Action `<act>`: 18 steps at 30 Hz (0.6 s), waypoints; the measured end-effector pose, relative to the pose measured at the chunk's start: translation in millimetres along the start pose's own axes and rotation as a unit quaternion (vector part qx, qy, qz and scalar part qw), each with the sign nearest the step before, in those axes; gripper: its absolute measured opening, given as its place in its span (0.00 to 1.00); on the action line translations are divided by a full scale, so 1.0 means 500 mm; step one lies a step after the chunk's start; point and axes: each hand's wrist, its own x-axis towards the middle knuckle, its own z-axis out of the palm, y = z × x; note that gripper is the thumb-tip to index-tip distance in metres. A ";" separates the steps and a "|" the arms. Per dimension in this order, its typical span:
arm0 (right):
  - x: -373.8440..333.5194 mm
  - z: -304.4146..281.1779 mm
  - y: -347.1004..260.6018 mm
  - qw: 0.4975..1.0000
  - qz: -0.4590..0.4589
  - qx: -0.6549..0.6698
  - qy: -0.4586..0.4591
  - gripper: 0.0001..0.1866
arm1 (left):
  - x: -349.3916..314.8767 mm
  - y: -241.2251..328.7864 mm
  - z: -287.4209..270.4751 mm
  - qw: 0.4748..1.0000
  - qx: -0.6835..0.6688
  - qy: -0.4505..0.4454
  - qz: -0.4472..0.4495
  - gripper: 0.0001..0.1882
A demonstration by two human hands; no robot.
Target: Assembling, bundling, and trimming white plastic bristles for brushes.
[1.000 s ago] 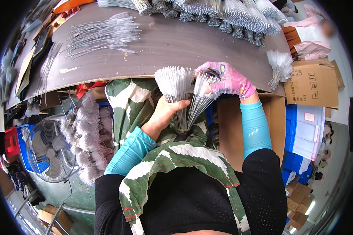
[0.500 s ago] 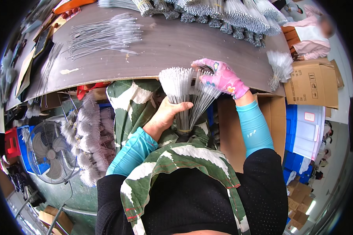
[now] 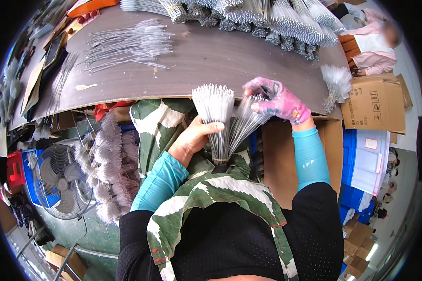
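Note:
A bundle of thin wire brushes with white bristle ends (image 3: pixel 214 104) stands upright over my lap, a band tied round its lower end. My bare left hand (image 3: pixel 194 136) is closed round the bundle, its thumb lying across the wires. Part of the bundle fans out to the right, away from the main clump. At the tips of this fanned part, my right hand (image 3: pixel 279 100), in a pink flowered glove, has its fingers curled over several brushes. The gloved fingertips are slightly blurred.
On the brown table (image 3: pixel 211 63) lie loose brushes (image 3: pixel 131 44), with stacked bundles (image 3: pixel 262 18) at the far edge. Another bundle (image 3: pixel 335 82) rests at the right. Below are an open cardboard box (image 3: pixel 280 154), a fan (image 3: pixel 62 180) and hanging brush bundles (image 3: pixel 110 164). A person (image 3: pixel 373 47) is far right.
My right hand has shifted right and slightly down, and the fanned brushes lean further from the main clump. My left hand keeps its hold.

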 end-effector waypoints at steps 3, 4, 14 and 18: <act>-0.015 0.002 -0.022 1.000 0.015 0.001 -0.013 0.18 | -0.010 0.007 0.019 0.995 0.097 -0.005 0.037 0.31; -0.018 0.002 -0.031 0.999 0.026 0.008 -0.025 0.17 | -0.013 0.009 0.023 0.995 0.097 -0.004 0.037 0.31; 0.002 0.051 -0.029 0.996 0.028 0.062 0.053 0.12 | -0.006 -0.001 0.020 0.998 0.057 0.004 0.037 0.28; 0.004 0.043 -0.007 0.998 0.012 0.015 0.054 0.14 | -0.003 0.001 0.018 0.999 0.032 0.004 0.008 0.27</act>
